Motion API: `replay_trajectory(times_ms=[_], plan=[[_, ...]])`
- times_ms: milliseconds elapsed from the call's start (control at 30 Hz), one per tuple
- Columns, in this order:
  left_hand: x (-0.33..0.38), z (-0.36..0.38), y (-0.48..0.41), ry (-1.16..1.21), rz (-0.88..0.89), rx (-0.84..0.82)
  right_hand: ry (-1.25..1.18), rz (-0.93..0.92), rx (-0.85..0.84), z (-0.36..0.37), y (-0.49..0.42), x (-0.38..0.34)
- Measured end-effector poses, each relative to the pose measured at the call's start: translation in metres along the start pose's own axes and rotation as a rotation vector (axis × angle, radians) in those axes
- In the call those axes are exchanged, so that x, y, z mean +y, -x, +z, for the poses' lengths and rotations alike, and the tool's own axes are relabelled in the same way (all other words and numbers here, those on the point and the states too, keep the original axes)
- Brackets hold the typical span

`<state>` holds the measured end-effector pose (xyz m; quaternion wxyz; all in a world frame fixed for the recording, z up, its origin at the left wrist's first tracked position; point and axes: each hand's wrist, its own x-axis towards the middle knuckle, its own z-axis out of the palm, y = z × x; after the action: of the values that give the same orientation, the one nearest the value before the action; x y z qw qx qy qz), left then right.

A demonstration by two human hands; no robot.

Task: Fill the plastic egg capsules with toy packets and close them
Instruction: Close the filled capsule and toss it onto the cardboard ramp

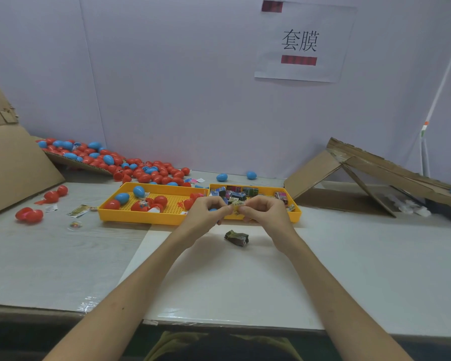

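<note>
My left hand (pixel 208 211) and my right hand (pixel 262 211) meet in front of the yellow trays, and both pinch a small yellow toy packet (pixel 236 206) between their fingertips. A bit of blue shows under my left fingers; what it is I cannot tell. A crumpled dark green packet (pixel 236 238) lies on the white board below my hands. The left yellow tray (pixel 141 217) holds red and blue egg capsules (pixel 139 191), some lying open. Several toy packets (pixel 241 192) fill the right yellow tray (pixel 296 213).
A heap of red and blue eggs (pixel 109 160) spills from a cardboard flap at the back left. Loose red eggs (pixel 29 214) and packets (pixel 78 210) lie left of the trays. Two blue eggs (pixel 251 175) sit by the wall. A cardboard ramp (pixel 362 175) stands at right.
</note>
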<state>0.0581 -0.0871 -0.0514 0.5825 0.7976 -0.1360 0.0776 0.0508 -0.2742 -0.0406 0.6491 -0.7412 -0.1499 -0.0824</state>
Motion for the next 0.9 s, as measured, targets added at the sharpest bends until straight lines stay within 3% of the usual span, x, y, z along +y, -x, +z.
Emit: replay_trajectory(times_ms=[300,400,600,900], plan=[[0.002,0.001,0.002,-0.083,0.008,0.115,0.007,0.016,-0.012,0.002,0.001,-0.001],[0.004,0.002,0.004,-0.087,-0.023,0.071,-0.06,0.035,-0.044,0.001,0.002,-0.003],[0.009,-0.003,0.005,0.125,-0.196,-0.122,-0.121,0.029,-0.096,0.001,0.002,-0.004],[0.011,-0.003,0.006,0.168,-0.227,-0.169,-0.133,0.011,-0.065,0.002,0.002,-0.003]])
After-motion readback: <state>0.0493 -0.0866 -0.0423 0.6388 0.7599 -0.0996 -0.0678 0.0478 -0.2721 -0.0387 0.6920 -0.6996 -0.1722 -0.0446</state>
